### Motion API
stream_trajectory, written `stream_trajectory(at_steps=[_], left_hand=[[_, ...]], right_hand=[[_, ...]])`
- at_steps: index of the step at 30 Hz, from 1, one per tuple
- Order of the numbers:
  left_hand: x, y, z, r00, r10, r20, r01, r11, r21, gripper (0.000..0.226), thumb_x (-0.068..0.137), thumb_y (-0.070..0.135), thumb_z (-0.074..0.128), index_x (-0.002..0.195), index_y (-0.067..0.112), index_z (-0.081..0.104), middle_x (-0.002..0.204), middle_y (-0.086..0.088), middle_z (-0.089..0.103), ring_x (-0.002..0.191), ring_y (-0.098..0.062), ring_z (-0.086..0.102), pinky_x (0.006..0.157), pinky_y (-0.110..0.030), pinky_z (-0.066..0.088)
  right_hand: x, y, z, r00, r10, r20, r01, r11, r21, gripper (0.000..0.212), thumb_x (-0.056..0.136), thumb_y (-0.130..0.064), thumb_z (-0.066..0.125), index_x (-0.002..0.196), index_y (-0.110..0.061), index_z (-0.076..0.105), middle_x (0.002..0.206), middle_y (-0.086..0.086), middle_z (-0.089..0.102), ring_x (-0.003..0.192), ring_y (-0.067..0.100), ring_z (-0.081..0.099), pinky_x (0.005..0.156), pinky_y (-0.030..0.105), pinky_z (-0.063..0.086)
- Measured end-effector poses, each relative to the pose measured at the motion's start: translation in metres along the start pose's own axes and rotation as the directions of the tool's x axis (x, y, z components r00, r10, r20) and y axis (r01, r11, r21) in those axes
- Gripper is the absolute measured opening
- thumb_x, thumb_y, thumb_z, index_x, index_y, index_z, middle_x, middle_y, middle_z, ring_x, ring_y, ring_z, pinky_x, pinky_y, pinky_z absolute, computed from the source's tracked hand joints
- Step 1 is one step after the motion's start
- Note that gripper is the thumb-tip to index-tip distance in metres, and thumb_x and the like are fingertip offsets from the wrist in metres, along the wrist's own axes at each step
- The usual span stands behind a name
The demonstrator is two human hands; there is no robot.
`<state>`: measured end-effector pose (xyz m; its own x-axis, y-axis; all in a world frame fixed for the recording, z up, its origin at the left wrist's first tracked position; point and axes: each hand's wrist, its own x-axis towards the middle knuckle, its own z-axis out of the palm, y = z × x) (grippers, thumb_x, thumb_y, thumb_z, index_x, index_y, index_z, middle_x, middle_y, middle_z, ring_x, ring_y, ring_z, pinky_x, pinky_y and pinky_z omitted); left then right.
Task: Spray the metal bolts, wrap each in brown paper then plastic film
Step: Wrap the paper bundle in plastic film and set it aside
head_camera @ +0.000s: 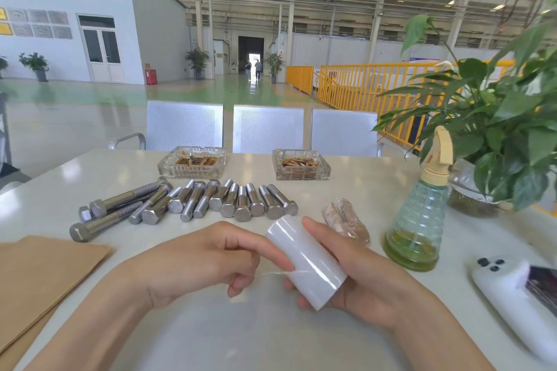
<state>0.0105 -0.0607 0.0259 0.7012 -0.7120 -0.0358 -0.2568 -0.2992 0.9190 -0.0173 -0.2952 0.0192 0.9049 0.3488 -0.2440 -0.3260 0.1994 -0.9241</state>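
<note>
**A:** Item one, nearest the lens: both hands, raised just above the surface. State?

**B:** Right hand [355, 274] curled round the roll of plastic film [306, 262], thumb on its far side, fingertips under the near end. Left hand [208, 256] touching the roll's left flank, thumb and forefinger pinched on what looks like a thin strand of film pulled from it. Judged step: finding or peeling the free edge.

**A:** Handling notes for the roll?

**B:** Light, stiff core, glossy skin likely slippery. Film itself thin, clingy, apt to tear or bunch. Hold the core around its middle; draw the edge evenly, not by one corner.

**A:** Item two, bolts.

**B:** Metal bolts [187, 205], bare, laid in a loose row beyond the roll and to its left. Solid steel, so probably heavy and rigid, prone to rolling. Take by the shank near the hex head.

**A:** Other stock, placed from the roll?

**B:** Brown paper [39, 277] well to its left, flat, pliable. Wrapped bundle [346, 220] just beyond its right, paper inside film. Spray bottle [419, 226] further right, greenish liquid low inside. Two glass ashtrays [193, 163] beyond the bolts.
</note>
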Motion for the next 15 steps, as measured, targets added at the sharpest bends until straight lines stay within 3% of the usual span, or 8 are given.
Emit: stream_trajectory(at_steps=[3, 6, 12, 15], left_hand=[[0.0004, -0.0014, -0.0003, 1.0, 0.003, 0.031, -0.002, 1.0, -0.024, 0.045, 0.084, 0.016, 0.05, 0.119, 0.024, 0.076, 0.069, -0.002, 0.043, 0.067, -0.017, 0.046, 0.071, -0.023, 0.045], [0.0014, -0.0006, 0.0027, 0.995, -0.028, 0.097, 0.019, 0.996, 0.092, 0.049, 0.083, 0.018, 0.047, 0.121, 0.033, 0.075, 0.065, 0.003, 0.049, 0.068, -0.011, 0.05, 0.073, -0.015, 0.043], [-0.0009, -0.0002, 0.0003, 0.98, -0.077, 0.186, 0.051, 0.989, 0.14, 0.049, 0.084, 0.015, 0.046, 0.117, 0.032, 0.077, 0.066, -0.001, 0.045, 0.069, -0.015, 0.048, 0.074, -0.021, 0.043], [-0.0015, 0.0016, -0.001, 0.983, -0.057, 0.174, 0.031, 0.988, 0.153, 0.048, 0.082, 0.02, 0.048, 0.117, 0.033, 0.077, 0.065, 0.002, 0.045, 0.069, -0.015, 0.048, 0.074, -0.02, 0.042]], right_hand=[[-0.0002, -0.0015, -0.0027, 0.992, -0.121, 0.043, 0.125, 0.987, -0.104, 0.047, 0.078, -0.033, 0.086, 0.12, -0.019, 0.074, 0.106, 0.013, 0.074, 0.083, 0.025, 0.071, 0.064, 0.036, 0.058], [0.0022, -0.0022, -0.0067, 0.986, -0.169, -0.004, 0.166, 0.971, -0.174, 0.05, 0.073, -0.03, 0.087, 0.12, -0.025, 0.073, 0.113, 0.015, 0.074, 0.085, 0.024, 0.071, 0.067, 0.036, 0.058], [0.0033, -0.0004, -0.008, 0.991, -0.133, 0.035, 0.137, 0.96, -0.244, 0.048, 0.076, -0.039, 0.084, 0.122, -0.027, 0.073, 0.124, 0.015, 0.071, 0.1, 0.024, 0.067, 0.099, 0.057, 0.053], [0.0046, 0.0006, -0.0077, 0.991, -0.125, 0.038, 0.13, 0.967, -0.217, 0.05, 0.076, -0.04, 0.084, 0.123, -0.028, 0.073, 0.119, 0.009, 0.073, 0.097, 0.022, 0.067, 0.085, 0.046, 0.059]])
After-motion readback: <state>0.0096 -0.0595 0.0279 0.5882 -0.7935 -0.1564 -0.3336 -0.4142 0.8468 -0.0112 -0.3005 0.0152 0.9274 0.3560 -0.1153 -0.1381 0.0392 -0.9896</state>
